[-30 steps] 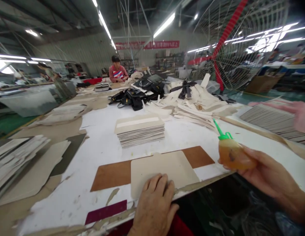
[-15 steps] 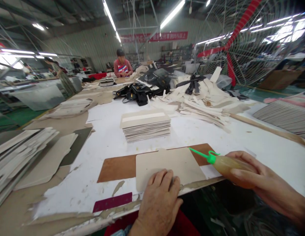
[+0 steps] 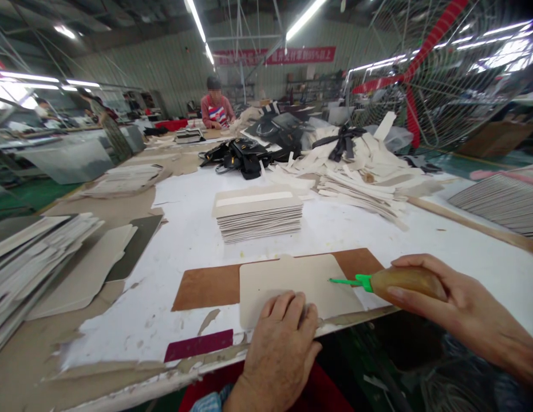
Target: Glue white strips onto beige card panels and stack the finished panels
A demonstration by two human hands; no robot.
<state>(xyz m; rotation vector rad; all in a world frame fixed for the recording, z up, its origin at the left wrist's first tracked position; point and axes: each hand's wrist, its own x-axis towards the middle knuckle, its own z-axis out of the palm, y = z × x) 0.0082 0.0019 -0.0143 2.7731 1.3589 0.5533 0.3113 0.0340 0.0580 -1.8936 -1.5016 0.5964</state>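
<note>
My right hand (image 3: 450, 303) is wrapped round a squeeze bottle (image 3: 406, 283) of amber liquid, lying nearly level. Its green nozzle (image 3: 350, 281) points left, with the tip over the right part of a beige panel (image 3: 287, 280); whether it touches cannot be made out. Flat on the panel's lower edge rests my left hand (image 3: 283, 343), fingers stretched out and holding nothing. Beneath the panel, a brown leather-like strip (image 3: 208, 286) shows at both sides. A small dark dot marks the panel left of my fingers.
Behind the panel stands a stack of beige pieces (image 3: 260, 214). A maroon strip (image 3: 200, 345) lies near the table's front edge. Piled cut pieces (image 3: 38, 263) fill the left side; black bag parts (image 3: 244, 157) and pale scraps (image 3: 360, 189) lie farther back. Another person (image 3: 217, 109) sits beyond.
The bottle's nozzle tip has moved from the panel's upper right corner down toward its right middle, and the bottle has levelled. My left hand stays on the panel.
</note>
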